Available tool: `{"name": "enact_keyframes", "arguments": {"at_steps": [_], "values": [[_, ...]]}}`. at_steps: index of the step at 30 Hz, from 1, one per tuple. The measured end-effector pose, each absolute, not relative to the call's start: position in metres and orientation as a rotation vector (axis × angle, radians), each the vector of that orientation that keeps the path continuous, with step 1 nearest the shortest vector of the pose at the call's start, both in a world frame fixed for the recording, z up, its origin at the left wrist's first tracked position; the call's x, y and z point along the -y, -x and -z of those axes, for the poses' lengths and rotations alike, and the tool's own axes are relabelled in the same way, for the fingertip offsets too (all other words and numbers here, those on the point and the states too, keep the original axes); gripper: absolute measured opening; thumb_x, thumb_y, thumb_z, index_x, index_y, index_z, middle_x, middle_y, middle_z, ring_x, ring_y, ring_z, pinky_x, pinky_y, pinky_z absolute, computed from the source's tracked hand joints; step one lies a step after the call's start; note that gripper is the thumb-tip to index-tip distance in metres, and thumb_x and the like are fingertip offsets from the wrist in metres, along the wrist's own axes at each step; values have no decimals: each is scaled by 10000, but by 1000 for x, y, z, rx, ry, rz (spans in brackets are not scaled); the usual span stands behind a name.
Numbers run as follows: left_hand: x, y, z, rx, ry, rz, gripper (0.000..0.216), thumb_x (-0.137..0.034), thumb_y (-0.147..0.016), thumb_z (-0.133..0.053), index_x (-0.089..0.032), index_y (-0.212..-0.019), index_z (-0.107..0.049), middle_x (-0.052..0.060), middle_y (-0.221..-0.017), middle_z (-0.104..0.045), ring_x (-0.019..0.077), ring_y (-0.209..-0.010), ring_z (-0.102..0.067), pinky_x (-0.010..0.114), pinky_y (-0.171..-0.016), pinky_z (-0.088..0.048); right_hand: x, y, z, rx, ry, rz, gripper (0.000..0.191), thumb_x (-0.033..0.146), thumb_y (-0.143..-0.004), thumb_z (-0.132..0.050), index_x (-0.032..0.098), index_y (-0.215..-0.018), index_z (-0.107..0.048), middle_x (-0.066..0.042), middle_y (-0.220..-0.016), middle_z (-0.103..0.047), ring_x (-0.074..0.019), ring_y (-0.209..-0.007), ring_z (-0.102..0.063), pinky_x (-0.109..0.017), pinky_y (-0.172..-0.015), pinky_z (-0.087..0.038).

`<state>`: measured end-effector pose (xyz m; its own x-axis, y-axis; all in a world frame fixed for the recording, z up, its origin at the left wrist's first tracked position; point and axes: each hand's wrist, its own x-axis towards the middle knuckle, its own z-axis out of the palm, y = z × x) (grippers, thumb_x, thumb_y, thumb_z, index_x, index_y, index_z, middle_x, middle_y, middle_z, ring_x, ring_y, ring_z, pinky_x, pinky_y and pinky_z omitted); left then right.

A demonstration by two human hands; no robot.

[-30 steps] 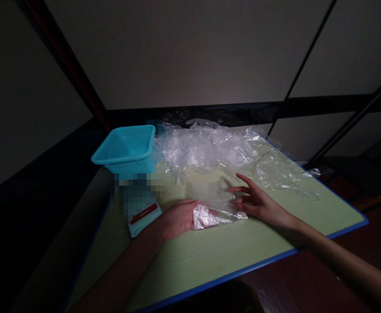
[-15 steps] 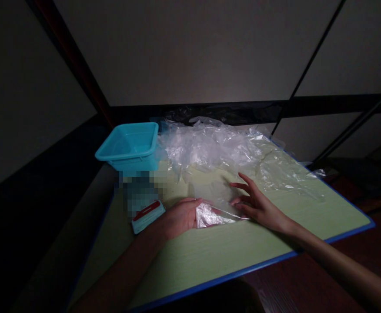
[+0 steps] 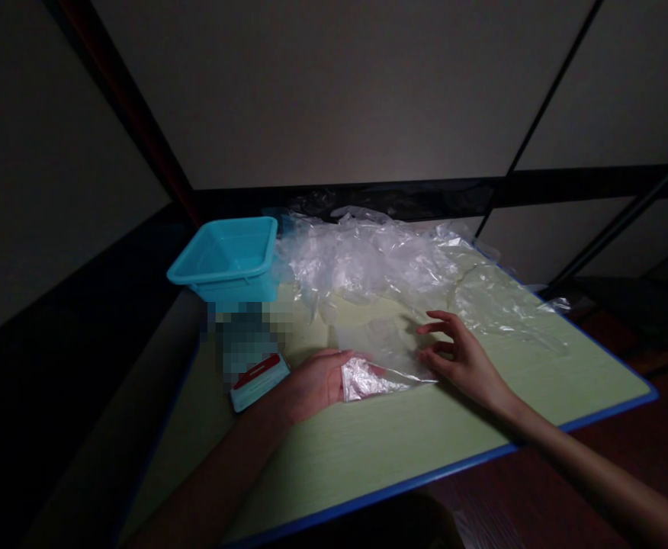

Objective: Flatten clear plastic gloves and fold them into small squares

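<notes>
A clear plastic bag (image 3: 368, 379) lies near the middle of the table, its lower part folded into a shiny strip. My left hand (image 3: 319, 385) is closed on the bag's left edge, thumb on top and the fingers beneath, partly seen through the film. My right hand (image 3: 463, 362) is at the bag's right edge, its fingers curved and apart. Whether the right fingertips touch the film I cannot tell.
Crumpled clear plastic bags (image 3: 362, 255) are heaped along the back of the table (image 3: 334, 465). A turquoise plastic basin (image 3: 234, 286) stands at the back left. In front of it lies a partly blurred package (image 3: 261, 385) with a red band.
My right hand has shifted slightly right and its fingers have curled a little more. My left hand keeps its hold on the bag.
</notes>
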<state>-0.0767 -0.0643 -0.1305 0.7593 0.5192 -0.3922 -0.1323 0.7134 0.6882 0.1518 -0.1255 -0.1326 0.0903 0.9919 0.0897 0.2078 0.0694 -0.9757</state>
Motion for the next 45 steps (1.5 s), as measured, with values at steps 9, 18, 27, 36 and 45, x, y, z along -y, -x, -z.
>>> {"name": "enact_keyframes", "arguments": {"at_steps": [9, 18, 27, 36, 45], "values": [[62, 78, 124, -559, -693, -305, 321, -198, -860, -375, -25, -984, -615, 146, -1017, -668, 248, -971, -611, 373, -943, -368, 129, -153, 138, 1334, 1348, -929, 504, 256, -726, -619, 234, -1146, -340, -80, -1074, -482, -124, -665, -552, -244, -471, -481], [74, 90, 110, -893, -842, -572, 242, -232, -704, -627, -89, -894, -583, 150, -920, -700, 275, -923, -646, 382, -875, -452, 133, -152, 139, 1305, 1331, -940, 474, 293, -739, -621, 246, -1126, -351, -70, -1057, -482, -130, -659, -571, -263, -488, -493], [73, 91, 109, -1252, -1217, -729, 458, -215, -672, -611, -104, -1090, -460, 29, -634, -689, 184, -603, -669, 256, -536, -495, 134, -150, 142, 1357, 1352, -856, 453, 263, -746, -609, 238, -1125, -361, -64, -1006, -512, -125, -635, -580, -241, -476, -464], [81, 95, 106, -1193, -1492, -485, 600, -242, -667, -572, -110, -1204, -340, -8, -660, -680, 82, -314, -499, 177, -341, -330, 144, -157, 136, 1388, 1393, -848, 469, 288, -750, -615, 252, -1141, -359, -26, -952, -497, -118, -632, -580, -246, -502, -469], [87, 95, 110, -1177, -1518, -403, 836, -183, -603, -642, -126, -1317, -210, -58, -669, -624, 69, -328, -489, 166, -319, -359, 157, -157, 132, 1375, 1347, -934, 485, 219, -720, -621, 255, -1124, -355, -20, -946, -482, -92, -624, -566, -233, -539, -471]]}}
